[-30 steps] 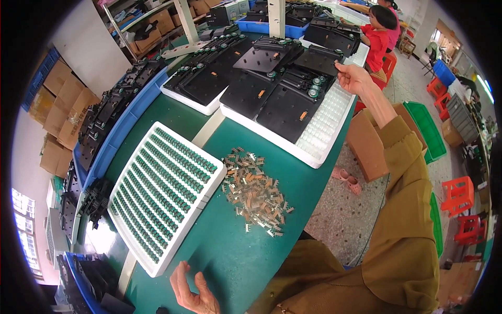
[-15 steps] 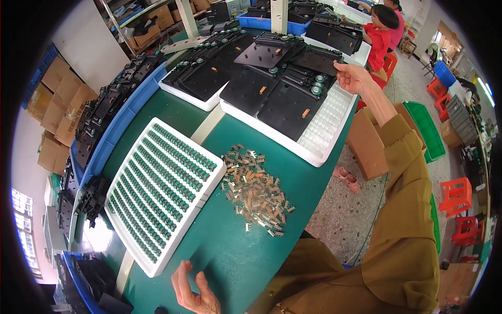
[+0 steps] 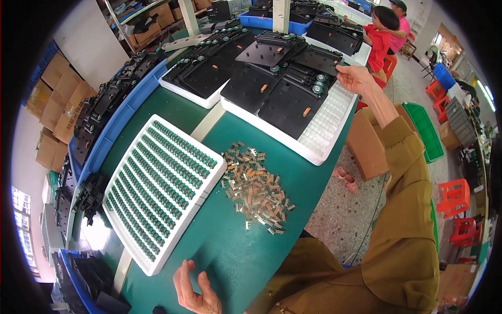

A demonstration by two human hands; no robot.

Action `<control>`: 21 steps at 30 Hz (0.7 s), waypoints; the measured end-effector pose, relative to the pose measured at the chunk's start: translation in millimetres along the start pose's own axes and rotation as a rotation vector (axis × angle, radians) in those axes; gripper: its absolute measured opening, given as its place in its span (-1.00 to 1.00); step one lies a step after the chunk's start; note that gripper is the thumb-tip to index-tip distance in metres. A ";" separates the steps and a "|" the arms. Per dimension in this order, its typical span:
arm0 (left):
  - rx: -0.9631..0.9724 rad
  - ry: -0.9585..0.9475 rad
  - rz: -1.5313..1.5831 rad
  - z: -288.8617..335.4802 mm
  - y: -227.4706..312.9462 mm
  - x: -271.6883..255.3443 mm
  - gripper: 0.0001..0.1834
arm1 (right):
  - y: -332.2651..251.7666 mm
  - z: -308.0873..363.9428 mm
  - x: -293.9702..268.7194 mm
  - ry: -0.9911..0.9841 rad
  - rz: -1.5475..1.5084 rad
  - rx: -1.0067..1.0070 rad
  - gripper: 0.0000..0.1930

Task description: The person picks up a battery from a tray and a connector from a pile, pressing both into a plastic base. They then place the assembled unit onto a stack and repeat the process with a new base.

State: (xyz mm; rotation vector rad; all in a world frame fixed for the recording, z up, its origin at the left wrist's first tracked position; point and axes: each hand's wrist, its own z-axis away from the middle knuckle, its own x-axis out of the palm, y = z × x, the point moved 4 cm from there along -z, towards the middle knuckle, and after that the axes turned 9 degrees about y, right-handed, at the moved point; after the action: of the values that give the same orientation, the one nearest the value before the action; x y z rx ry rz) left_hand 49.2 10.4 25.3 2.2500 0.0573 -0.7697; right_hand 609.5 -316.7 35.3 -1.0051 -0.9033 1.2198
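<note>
At the far right of the table my right hand (image 3: pixel 355 79) pinches the corner of a black flat plastic panel (image 3: pixel 317 58). That panel lies on other black panels (image 3: pixel 286 111) with orange-brown metal pieces, piled on a white foam tray (image 3: pixel 329 128). Round green-rimmed parts (image 3: pixel 318 83) show beside it. Close to the front edge, my left hand (image 3: pixel 196 290) is empty, palm turned up and fingers apart. Ahead of it lies a heap of small metal clips (image 3: pixel 256 191). A second white tray (image 3: pixel 180 233), filled with rows of dark green coil-like parts (image 3: pixel 162 183), stands to the left.
Another foam tray with black panels (image 3: pixel 204 78) sits farther back. A long blue bin (image 3: pixel 117 118) of black assemblies runs along the left. A cardboard box (image 3: pixel 366 144) and a green crate (image 3: pixel 423 131) stand right of the table. Two people (image 3: pixel 380 42) are at the back right.
Both my hands stay almost where they were, the right one still at the panel's corner. In the background, the person in pink shows more fully.
</note>
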 end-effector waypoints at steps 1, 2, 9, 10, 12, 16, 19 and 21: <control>0.007 0.001 0.003 0.0 0.2 -0.2 -0.58 | -0.5 -3.2 1.5 0.004 -0.022 -0.011 -0.89; 0.015 0.001 0.007 0.1 0.4 -0.4 -0.58 | -0.7 -5.6 1.3 0.007 -0.044 -0.021 -0.89; 0.008 0.007 0.005 1.4 -1.1 -2.3 -0.58 | 1.8 5.4 2.7 0.003 -0.047 0.001 -0.87; 0.005 0.006 0.004 1.3 -0.5 -2.1 -0.58 | 1.6 9.3 2.8 0.018 -0.039 -0.013 -0.87; 0.000 0.007 0.002 1.7 -0.8 -2.2 -0.58 | 2.1 13.7 2.2 0.030 -0.031 -0.027 -0.86; 0.004 0.008 0.006 2.3 -0.5 -2.6 -0.59 | 2.7 22.6 -0.2 0.032 -0.011 -0.042 -0.85; 0.011 0.005 0.007 2.4 0.4 -3.2 -0.59 | 3.7 21.8 -2.1 0.023 -0.017 -0.059 -0.86; 0.017 -0.001 0.014 2.2 0.4 -1.5 -0.59 | 5.0 17.2 -4.1 0.020 -0.022 -0.065 -0.87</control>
State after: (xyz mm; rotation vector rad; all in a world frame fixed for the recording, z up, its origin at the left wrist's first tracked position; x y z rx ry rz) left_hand 47.0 8.9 25.1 2.2643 0.0344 -0.7659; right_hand 591.2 -318.3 35.8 -1.0548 -0.9404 1.1663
